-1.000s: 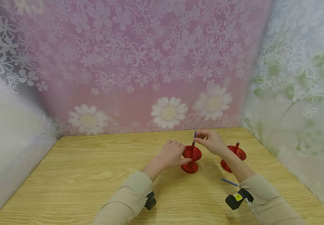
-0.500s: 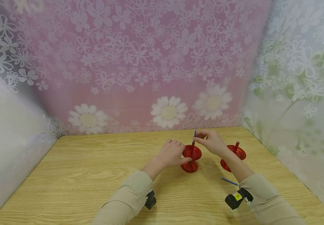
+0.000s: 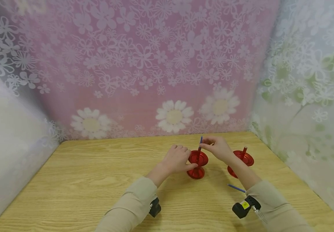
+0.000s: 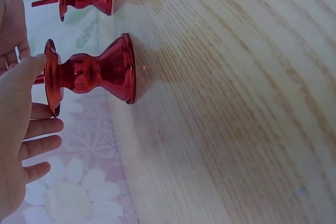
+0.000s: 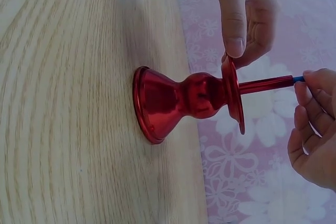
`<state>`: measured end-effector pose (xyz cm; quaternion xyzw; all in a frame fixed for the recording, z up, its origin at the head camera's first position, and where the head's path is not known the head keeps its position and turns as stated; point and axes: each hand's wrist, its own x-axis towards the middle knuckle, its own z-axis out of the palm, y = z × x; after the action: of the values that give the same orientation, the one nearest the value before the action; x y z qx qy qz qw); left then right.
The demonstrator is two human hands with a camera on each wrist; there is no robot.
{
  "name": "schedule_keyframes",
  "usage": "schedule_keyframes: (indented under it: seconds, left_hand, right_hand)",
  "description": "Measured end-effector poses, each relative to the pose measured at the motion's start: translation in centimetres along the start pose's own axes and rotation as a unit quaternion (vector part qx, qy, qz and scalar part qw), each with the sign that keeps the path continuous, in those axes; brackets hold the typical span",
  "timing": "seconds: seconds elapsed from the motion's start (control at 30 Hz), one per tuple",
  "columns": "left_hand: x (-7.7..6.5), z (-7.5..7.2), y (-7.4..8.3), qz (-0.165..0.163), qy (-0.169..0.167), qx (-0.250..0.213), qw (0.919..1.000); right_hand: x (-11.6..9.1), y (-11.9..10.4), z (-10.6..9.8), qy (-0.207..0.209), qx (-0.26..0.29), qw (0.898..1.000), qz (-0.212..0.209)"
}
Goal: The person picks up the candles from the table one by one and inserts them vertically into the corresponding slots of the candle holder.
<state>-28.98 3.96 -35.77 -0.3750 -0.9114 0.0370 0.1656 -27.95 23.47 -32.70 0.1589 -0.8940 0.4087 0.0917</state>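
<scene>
A red metal candlestick (image 3: 196,174) stands upright on the table, with a dish and a thin tube rising from it. My left hand (image 3: 178,159) holds the dish's rim, the thumb on one side and fingers on the other, as the right wrist view shows. Between thumb and fingertips my right hand (image 3: 219,150) pinches a thin blue candle (image 3: 201,140) at the tube's top. In the right wrist view, a short bit of blue candle (image 5: 298,79) shows at the tube's mouth; how deep it sits is hidden.
Another red candlestick (image 3: 249,158) stands to the right, partly behind my right forearm, its tube bare on top. A second blue candle (image 3: 235,188) lies on the wooden table (image 3: 97,180) near my right sleeve. Flowered curtains (image 3: 138,80) hang behind the table.
My right hand and the blue candle have sunk slightly, and the fingertips are now closer to the tube's top. The left hand keeps its hold on the dish.
</scene>
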Motion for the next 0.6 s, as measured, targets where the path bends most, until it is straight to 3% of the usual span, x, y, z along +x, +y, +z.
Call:
schedule_keyframes:
  seconds: [0.6]
  left_hand:
    - [-0.03, 0.42, -0.13, -0.006, -0.002, -0.028, 0.9996]
  right_hand:
    - [-0.14, -0.11, 0.00, -0.021, 0.056, 0.998, 0.036]
